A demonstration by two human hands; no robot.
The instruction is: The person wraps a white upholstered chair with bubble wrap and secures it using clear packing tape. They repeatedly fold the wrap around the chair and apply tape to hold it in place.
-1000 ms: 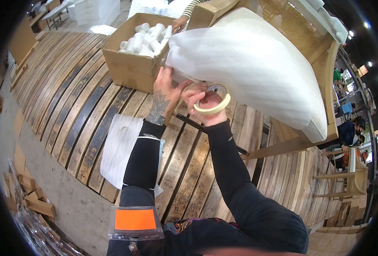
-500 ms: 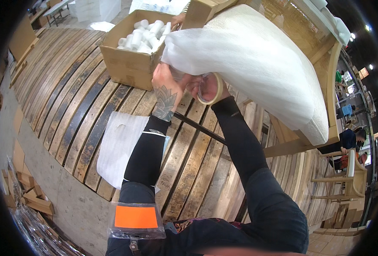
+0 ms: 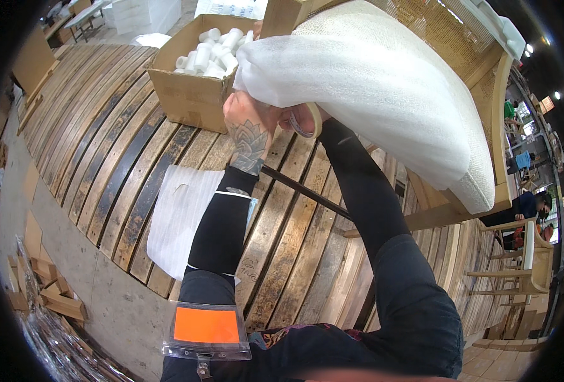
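A wooden chair (image 3: 500,121) with a woven cane panel and a cream cushion (image 3: 480,184) lies tipped on the slatted platform. White foam sheet (image 3: 365,83) drapes over the cushion. My left hand (image 3: 249,121), tattooed on its back, is closed at the foam's lower left end; its fingertips are partly hidden. Close beside it, under the foam, my right hand (image 3: 302,118) is closed on a roll of tape (image 3: 318,121), with fingers inside the ring. The foam partly covers that hand.
An open cardboard box (image 3: 190,102) of white foam cylinders (image 3: 215,54) stands beyond my left hand. Another person's hand (image 3: 258,29) shows behind it. A loose foam sheet (image 3: 177,216) lies on the slatted platform (image 3: 126,153). Another chair (image 3: 536,261) stands far right.
Both hands have shifted slightly, and the tape roll has moved a little up and left, turning more edge-on. The other person's hand is now mostly hidden behind the chair.
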